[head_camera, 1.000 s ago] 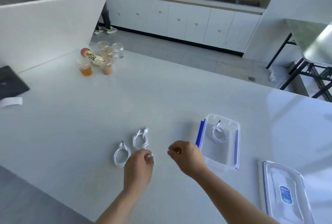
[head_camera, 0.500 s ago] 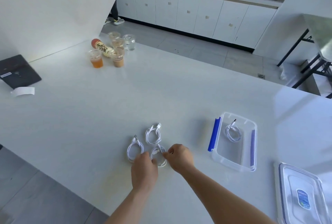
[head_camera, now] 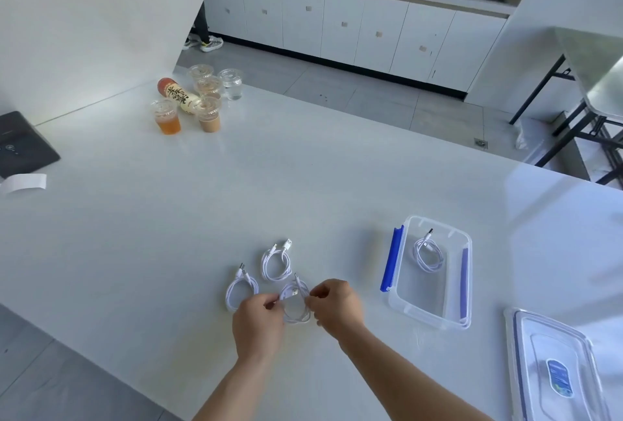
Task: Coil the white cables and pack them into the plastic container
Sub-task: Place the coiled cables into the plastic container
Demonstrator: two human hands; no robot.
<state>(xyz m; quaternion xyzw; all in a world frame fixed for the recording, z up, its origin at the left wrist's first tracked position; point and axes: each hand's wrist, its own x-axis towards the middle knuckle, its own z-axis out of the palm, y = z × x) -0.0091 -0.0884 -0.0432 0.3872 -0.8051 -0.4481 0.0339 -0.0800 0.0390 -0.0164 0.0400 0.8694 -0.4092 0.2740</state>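
Three coiled white cables lie on the white table near its front edge. One coil (head_camera: 276, 262) is furthest back, and a second coil (head_camera: 240, 289) lies to its left. The third coil (head_camera: 296, 302) sits between my hands. My left hand (head_camera: 258, 326) pinches its left side and my right hand (head_camera: 335, 306) pinches its right side. To the right stands a clear plastic container (head_camera: 397, 299) with blue clips, and one more coiled cable (head_camera: 428, 253) lies inside it.
The container's lid (head_camera: 556, 366) lies at the right front. Several drink cups (head_camera: 205, 110) and a bottle (head_camera: 177, 95) stand at the back left, next to a white board (head_camera: 94, 29). A dark pad (head_camera: 20, 147) lies at the left edge. A person stands far back.
My hands have come together over a third cable, which now lies as a coil between them on the table. The camera view has shifted left.
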